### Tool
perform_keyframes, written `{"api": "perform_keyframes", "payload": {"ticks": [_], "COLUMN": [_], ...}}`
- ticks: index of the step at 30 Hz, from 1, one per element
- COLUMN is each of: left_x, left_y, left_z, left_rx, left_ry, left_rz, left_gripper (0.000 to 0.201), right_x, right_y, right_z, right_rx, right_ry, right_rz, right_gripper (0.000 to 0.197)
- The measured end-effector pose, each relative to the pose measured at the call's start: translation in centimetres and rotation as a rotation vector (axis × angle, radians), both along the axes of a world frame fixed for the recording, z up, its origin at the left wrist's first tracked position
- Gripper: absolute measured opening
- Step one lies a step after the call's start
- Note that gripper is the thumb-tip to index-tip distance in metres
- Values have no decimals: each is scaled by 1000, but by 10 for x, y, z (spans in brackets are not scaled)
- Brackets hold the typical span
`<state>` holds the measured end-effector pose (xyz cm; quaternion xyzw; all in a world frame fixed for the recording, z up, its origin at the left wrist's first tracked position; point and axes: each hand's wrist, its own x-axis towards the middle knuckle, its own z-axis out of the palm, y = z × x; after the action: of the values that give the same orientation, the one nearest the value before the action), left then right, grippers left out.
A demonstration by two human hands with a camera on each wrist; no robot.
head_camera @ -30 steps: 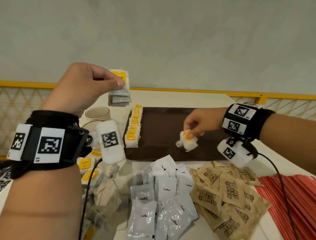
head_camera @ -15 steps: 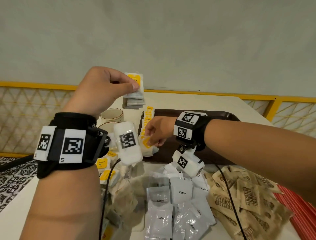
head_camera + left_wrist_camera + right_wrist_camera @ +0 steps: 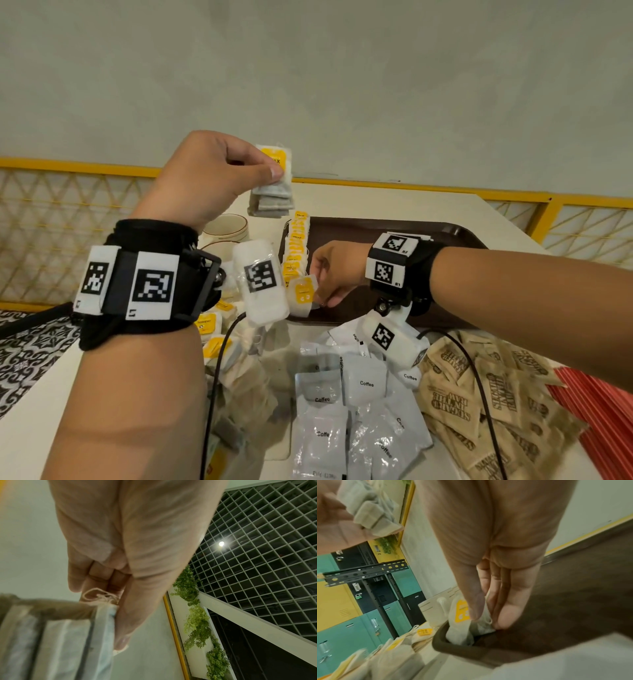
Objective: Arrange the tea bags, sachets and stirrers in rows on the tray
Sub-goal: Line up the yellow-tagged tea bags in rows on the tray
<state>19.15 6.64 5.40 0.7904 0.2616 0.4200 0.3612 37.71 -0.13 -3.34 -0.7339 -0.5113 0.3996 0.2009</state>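
Above the brown tray (image 3: 394, 229), left hand (image 3: 205, 178) raised, pinching stacked paper tea bags (image 3: 272, 192); right hand (image 3: 334, 270) lowered, pinching one yellow-tagged tea bag (image 3: 303, 296) at row's near end.

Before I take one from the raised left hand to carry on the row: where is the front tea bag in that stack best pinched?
Judging by its pose, pinch the free lower edge of the front tea bag from below. The left hand covers the top by the yellow tag, and the bags hang loose underneath.
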Motion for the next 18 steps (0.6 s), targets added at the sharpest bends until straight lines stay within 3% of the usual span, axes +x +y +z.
{"api": "perform_keyframes", "payload": {"ticks": [10,14,18], "left_x": [3,3,22], "left_y": [-1,-2,-6], "left_z": [-1,-2,-1], "left_rx": [12,-6,-31], "left_ry": [26,14,34], "left_rz": [-2,-17,-124], "left_gripper": [13,12,10], "right_x": [-2,7,31], "right_y": [0,-1,-3], "right_z": [-6,9,32], "right_rx": [6,-28,74], "right_ry": [202,73,9], "right_rz": [-50,-11,-82], "right_gripper": [33,34,26]}}
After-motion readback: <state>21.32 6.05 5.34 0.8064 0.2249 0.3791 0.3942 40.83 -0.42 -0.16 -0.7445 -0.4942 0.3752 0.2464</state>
